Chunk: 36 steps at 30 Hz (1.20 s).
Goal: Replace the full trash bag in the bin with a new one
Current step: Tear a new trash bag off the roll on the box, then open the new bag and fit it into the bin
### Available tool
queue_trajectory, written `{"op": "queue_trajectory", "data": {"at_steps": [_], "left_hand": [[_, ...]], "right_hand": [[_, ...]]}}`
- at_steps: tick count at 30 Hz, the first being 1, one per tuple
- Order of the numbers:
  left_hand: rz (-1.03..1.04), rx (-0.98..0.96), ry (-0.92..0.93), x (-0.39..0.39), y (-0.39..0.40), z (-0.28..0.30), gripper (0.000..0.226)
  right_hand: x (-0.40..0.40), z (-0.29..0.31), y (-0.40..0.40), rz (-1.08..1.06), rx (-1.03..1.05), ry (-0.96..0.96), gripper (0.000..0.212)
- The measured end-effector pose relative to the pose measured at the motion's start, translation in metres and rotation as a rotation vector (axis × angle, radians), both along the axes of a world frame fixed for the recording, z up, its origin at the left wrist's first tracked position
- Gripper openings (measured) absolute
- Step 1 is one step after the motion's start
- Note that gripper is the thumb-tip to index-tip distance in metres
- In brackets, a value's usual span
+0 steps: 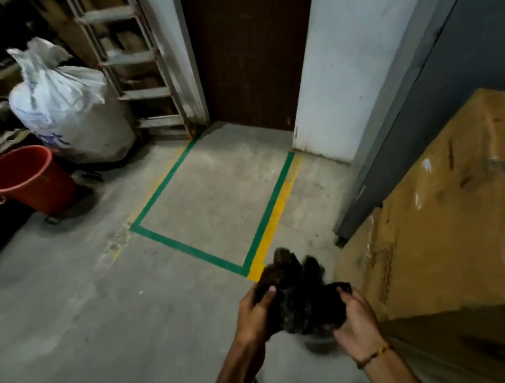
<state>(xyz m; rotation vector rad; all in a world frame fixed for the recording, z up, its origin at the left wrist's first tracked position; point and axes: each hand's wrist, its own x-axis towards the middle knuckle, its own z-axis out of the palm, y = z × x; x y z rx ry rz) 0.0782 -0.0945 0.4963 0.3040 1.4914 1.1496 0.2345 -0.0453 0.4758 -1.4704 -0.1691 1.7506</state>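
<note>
A crumpled black trash bag (300, 295) is bunched between both hands at the lower middle of the head view. My left hand (255, 313) grips its left side with the thumb on top. My right hand (355, 318), a thread bracelet on its wrist, holds the bag's right side. A red bin (32, 182) with side handles stands on the concrete floor at the far left, well away from my hands. Its inside is not visible from here.
A large stuffed white sack (69, 114) stands behind the red bin. A metal ladder (135, 68) leans by a brown door (251, 57). Green and yellow tape (265, 220) marks a floor rectangle. A big cardboard box (450, 222) and a grey cabinet (419, 114) fill the right side.
</note>
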Motion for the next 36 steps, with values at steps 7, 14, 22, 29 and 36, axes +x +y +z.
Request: {"op": "queue_trajectory", "data": {"at_steps": [7,14,22,29,36], "left_hand": [[-0.318,-0.002,-0.038,0.027,0.025,-0.04,0.029],[-0.466,0.096,0.071,0.073,0.056,-0.107,0.036],[-0.441,0.19,-0.148,0.112,0.086,-0.246,0.023],[-0.37,0.224,-0.282,0.122,0.107,-0.376,0.031],[-0.495,0.146,-0.213,0.108,0.123,-0.506,0.028]], "right_hand": [[-0.028,-0.024,-0.01,0.07,0.138,-0.321,0.037],[0.003,-0.073,0.008,0.216,0.275,-0.48,0.027],[0.042,-0.21,0.033,0.181,0.457,-0.799,0.041],[0.055,-0.339,0.044,0.223,0.538,-0.933,0.041],[0.049,-0.475,0.063,0.115,0.405,-0.66,0.021]]}}
